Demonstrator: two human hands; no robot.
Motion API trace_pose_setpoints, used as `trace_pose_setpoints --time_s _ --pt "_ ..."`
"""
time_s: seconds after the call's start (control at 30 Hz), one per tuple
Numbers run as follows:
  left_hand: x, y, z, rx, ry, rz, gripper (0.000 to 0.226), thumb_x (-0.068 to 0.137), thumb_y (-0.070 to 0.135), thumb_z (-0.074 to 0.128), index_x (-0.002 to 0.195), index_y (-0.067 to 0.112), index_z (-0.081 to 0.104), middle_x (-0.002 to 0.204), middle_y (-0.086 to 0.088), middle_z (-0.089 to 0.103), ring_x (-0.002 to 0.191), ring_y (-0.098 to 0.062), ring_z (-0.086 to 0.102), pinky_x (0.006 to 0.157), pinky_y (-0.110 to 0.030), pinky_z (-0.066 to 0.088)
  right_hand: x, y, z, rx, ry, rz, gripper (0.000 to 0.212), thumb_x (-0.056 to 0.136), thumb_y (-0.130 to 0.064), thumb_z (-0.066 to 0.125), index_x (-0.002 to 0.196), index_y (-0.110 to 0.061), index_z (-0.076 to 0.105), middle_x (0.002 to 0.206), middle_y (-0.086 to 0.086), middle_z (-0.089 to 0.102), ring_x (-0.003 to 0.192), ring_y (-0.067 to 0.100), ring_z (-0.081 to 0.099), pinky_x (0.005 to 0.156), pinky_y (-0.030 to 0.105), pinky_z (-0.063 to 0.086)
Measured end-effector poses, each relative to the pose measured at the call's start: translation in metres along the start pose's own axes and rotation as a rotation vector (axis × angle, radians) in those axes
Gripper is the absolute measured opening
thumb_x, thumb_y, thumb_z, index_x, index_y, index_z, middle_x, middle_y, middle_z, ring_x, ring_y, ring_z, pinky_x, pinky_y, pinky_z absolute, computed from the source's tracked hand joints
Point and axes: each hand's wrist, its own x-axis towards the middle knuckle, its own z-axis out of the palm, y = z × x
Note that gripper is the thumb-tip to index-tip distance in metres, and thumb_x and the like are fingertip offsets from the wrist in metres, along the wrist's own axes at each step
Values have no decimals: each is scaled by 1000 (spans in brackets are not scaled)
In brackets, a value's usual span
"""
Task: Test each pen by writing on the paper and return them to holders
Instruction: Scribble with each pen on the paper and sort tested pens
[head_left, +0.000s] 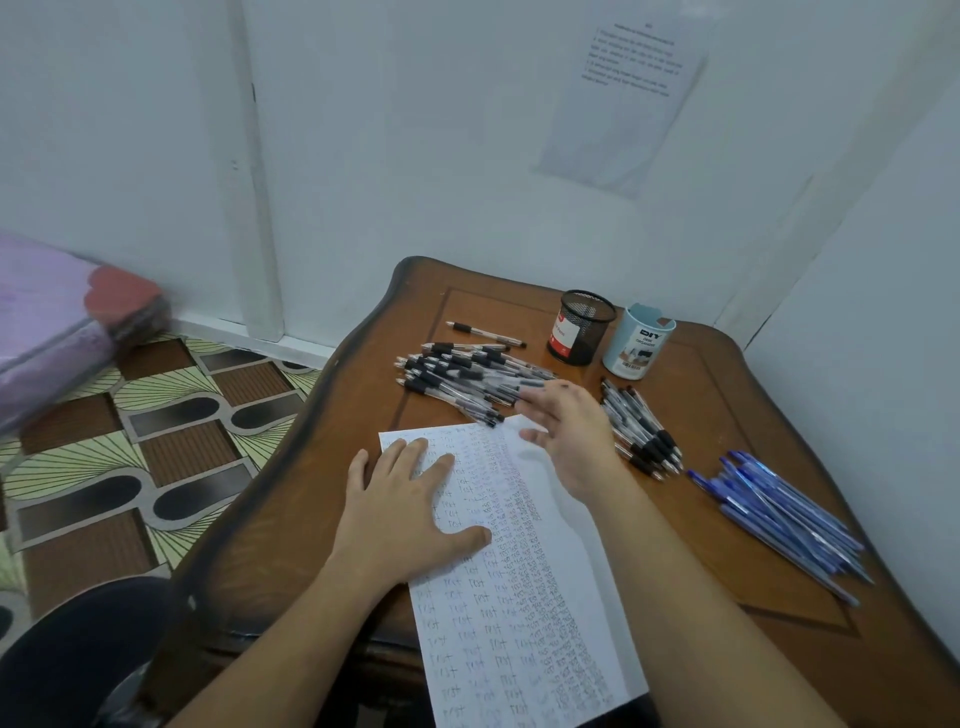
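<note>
While left grip (410, 499) lies flat on paper (524, 629), right grip (566, 434) hovers empty by pens (457, 374).

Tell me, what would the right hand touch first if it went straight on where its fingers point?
Most likely the heap of clear plastic pens with black grips, just beyond the open right hand. Blur hides whether the fingertips touch them yet.

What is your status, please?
Left hand flat on paper. Right hand open at black pen pile. Mesh holder and blue holder unobstructed.
</note>
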Motion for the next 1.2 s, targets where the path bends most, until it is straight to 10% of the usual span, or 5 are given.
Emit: trace_pose_setpoints --time_s 0.23,0.43,0.9,1.2 --pt "-1 1 -1 16 -2 -4 96 75 92 29 156 41 15 167 6 3 153 -18 -3 119 -52 -10 -22 -18 -24 657 57 19 15 110 -23 36 109 -16 50 85 15 67 76 28 75 75 51 60" --pt "-1 0 0 20 4 1 97 74 92 26 155 42 14 166 6 4 152 -17 -3 119 -52 -9 -36 -20 -31 395 78 19 27 110 -28 35 114 -34 60 63 1 46 49 10 28 41 19 18" --pt "-1 2 1 -1 33 5 95 75 91 32 155 40 20 166 5 9 152 -16 0 120 -52 -7 -49 -5 -51 280 -27 50 26 106 -33 43 124 -50 52 58 1 43 46 7 32 40 18 21" --pt "-2 3 0 0 23 1 94 76 90 33 155 41 19 166 6 9 152 -16 0 120 -51 -7 -48 -1 -52 347 -48 58 22 102 -29 55 123 -26 58 57 -1 28 47 8 28 39 20 21"
